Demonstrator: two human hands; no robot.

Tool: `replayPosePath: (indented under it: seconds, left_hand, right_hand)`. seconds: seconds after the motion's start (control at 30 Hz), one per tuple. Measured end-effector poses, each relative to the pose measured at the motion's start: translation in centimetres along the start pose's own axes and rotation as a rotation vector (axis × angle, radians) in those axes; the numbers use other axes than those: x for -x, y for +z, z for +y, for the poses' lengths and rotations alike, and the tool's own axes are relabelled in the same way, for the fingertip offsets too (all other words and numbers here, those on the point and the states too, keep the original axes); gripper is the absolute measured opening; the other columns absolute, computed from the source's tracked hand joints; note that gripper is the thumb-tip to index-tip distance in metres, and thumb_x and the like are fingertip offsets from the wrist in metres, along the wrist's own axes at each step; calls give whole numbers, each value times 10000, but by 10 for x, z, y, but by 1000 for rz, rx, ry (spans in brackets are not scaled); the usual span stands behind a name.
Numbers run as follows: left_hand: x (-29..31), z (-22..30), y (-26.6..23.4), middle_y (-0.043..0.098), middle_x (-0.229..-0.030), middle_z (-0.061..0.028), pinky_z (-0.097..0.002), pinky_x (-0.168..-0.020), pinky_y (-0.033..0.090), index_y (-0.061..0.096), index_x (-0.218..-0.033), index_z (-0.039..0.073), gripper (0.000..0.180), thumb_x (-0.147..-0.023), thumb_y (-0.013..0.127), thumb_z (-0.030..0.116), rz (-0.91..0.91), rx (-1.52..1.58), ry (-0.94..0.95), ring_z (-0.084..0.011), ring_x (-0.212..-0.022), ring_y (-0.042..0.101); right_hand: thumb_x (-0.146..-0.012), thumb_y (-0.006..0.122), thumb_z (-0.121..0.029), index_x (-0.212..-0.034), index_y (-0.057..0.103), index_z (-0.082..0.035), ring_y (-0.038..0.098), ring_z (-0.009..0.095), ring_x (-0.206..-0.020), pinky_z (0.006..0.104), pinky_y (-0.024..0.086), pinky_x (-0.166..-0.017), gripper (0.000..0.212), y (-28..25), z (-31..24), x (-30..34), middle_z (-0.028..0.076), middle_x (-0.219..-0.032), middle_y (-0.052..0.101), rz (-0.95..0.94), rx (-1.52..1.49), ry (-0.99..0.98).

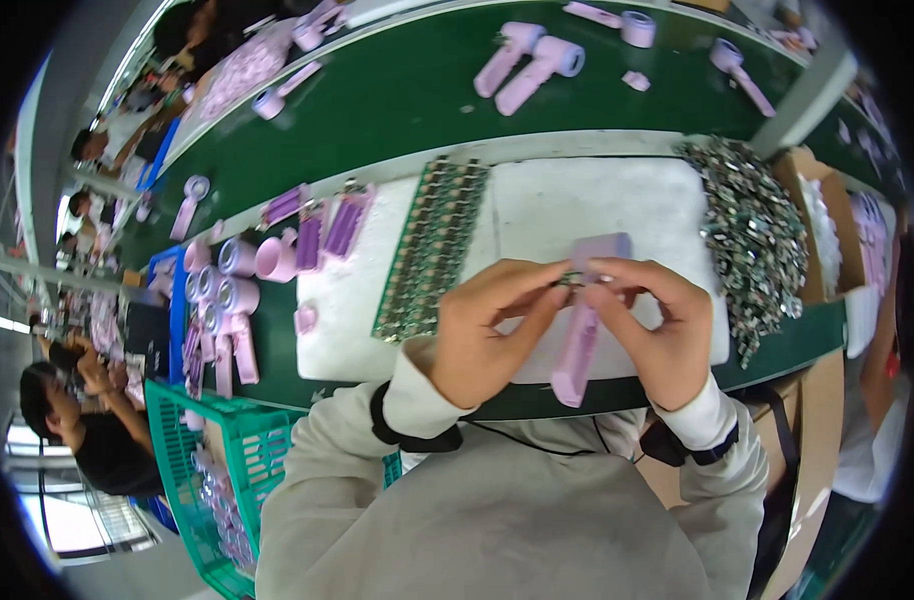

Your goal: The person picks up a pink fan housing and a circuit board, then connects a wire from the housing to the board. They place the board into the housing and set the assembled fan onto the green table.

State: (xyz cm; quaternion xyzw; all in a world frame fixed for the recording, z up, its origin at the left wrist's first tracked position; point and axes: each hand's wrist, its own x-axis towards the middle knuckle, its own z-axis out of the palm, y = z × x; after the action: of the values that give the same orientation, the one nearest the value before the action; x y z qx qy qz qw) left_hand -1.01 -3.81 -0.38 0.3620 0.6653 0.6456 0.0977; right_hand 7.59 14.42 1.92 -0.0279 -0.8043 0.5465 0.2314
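Observation:
My left hand (pixel 499 325) and my right hand (pixel 659 322) meet over the white foam board, fingertips pinched together. Between them is a small circuit board (pixel 573 279), mostly covered by the fingers. Beneath the fingertips lies a pink-purple plastic handle housing (pixel 577 355), its near end pointing toward me. Left of my hands, a panel of green circuit boards (pixel 432 250) rests on the foam board (pixel 537 195). To their right is a heap of small loose circuit boards (pixel 749 235).
Purple handle shells (pixel 349 220) and round pink-purple housings (pixel 239 296) stand at left, above a green plastic basket (pixel 239 445). Behind the foam runs a green conveyor belt (pixel 397 95) carrying assembled purple devices (pixel 542 72). A cardboard box (pixel 842 230) and a grey post (pixel 807 98) are at right.

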Motion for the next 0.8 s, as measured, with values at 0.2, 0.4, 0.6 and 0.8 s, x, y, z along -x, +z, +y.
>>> replayPosePath:
  seconds: [0.2, 0.4, 0.6, 0.8]
  left_hand:
    - [-1, -1, 2, 663, -1200, -150, -330, -938, 610, 638, -1317, -17, 350, -977, 608, -97, -17, 221, -133, -212, -1073, 706]
    - [-2, -2, 2, 665, -1219, -143, -372, -934, 625, 646, -1301, -25, 320, -989, 603, -82, 7, 263, -163, -230, -1081, 707]
    - [-1, -1, 0, 674, -1188, -137, -351, -926, 621, 651, -1301, -15, 322, -986, 618, -71, -18, 202, -124, -215, -1070, 704]
    - [-1, 0, -1, 688, -1109, -130, -274, -826, 583, 686, -1278, 4, 352, -939, 678, -90, -40, -62, 43, -173, -960, 704]
  right_hand:
    - [-920, 737, -36, -1142, 758, -24, 589, 127, -765, 262, 464, -700, 224, -5, 2, -2, 73, -953, 727, -98, -182, 12]
    - [-909, 741, -27, -1075, 767, -18, 578, 126, -768, 269, 457, -694, 168, -15, 10, -5, 64, -925, 702, -145, -112, 43]
    - [-895, 740, -14, -1032, 761, -6, 582, 141, -768, 278, 463, -692, 139, -11, 3, -5, 64, -904, 676, -124, 87, 1]
    - [-871, 757, -7, -999, 746, 15, 583, 157, -739, 282, 470, -655, 130, -6, 8, -2, 76, -881, 657, -72, 150, -181]
